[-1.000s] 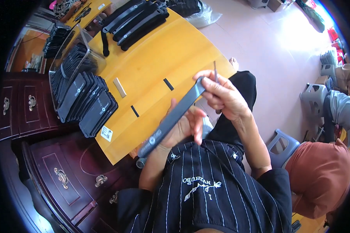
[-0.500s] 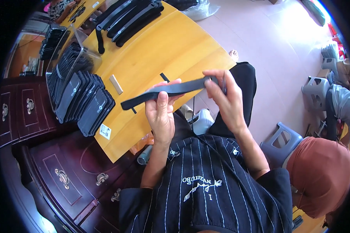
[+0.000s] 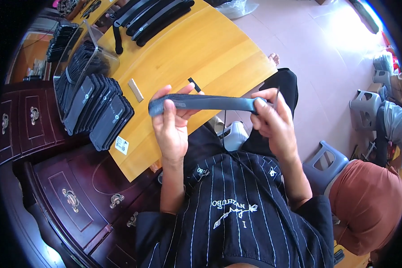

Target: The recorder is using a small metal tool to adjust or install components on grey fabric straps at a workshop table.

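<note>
A long dark grey and black fabric strap (image 3: pixel 214 102) is stretched almost level between my hands, above the table's near edge. My left hand (image 3: pixel 170 129) grips its left end, thumb on top and fingers behind. At the other end, my right hand (image 3: pixel 274 118) pinches the strap between thumb and fingers. A thin dark piece (image 3: pixel 277 96) sticks up by the right fingers; whether it belongs to the strap is unclear. Behind the left fingertips a short black strip (image 3: pixel 194 85) lies on the yellow wooden table (image 3: pixel 178 58).
Stacked black fabric pieces (image 3: pixel 107 111) and a clear bin (image 3: pixel 94 53) of similar pieces sit at the left. More black straps (image 3: pixel 161 20) lie at the far side. A small beige block (image 3: pixel 136 90) rests on the table. Dark drawers (image 3: pixel 71 196) stand left; a grey stool (image 3: pixel 324 165) stands right.
My left hand has slid left to the strap's end, and my right hand has moved right and slightly down. The strap, tilted before, now runs nearly level and straighter.
</note>
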The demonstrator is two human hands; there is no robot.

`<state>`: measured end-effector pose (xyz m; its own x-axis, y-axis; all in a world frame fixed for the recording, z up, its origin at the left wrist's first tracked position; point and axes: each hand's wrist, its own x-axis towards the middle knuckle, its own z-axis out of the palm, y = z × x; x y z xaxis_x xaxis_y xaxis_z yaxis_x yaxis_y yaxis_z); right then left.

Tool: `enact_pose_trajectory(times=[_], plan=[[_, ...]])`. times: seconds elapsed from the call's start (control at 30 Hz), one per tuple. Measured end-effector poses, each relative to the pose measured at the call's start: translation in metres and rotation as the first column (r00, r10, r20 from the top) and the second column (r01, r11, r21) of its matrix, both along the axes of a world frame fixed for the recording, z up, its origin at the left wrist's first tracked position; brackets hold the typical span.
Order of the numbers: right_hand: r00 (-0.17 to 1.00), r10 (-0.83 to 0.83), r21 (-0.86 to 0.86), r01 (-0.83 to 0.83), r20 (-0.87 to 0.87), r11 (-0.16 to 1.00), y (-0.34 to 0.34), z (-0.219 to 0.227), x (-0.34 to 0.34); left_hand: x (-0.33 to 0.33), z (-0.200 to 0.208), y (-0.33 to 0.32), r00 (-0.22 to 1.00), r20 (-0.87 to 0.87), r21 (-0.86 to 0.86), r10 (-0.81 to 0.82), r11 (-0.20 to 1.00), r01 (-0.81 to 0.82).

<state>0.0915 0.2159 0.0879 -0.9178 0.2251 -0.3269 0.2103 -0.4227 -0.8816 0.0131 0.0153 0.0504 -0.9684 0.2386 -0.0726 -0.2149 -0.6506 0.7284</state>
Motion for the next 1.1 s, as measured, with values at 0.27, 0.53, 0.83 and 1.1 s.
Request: enact_pose_trajectory(times=[0.27, 0.53, 0.83, 1.1], plan=[[0.849, 0.529, -0.955, -0.158, -0.001, 0.251, 0.002, -0.064, 0.023, -0.009, 0.032, -0.025, 0.736, -0.613, -0.272, -0.286, 0.952, 0.143], [0.991, 0.132, -0.338, -0.115, 0.026, 0.934, -0.008, -0.021, 0.012, 0.013, 0.01, 0.02, 0.955, -0.212, -0.186, -0.208, 0.968, 0.169], [0.988, 0.156, -0.82, -0.103, -0.016, 0.563, 0.0, -0.036, -0.003, 0.022, -0.006, 0.044, 0.974, -0.001, 0.093, -0.227, 0.97, 0.226], [0.997, 0.069, -0.23, -0.073, -0.023, 0.97, -0.001, -0.017, -0.007, 0.022, -0.013, 0.059, 0.97, -0.153, -0.187, -0.186, 0.97, 0.156]])
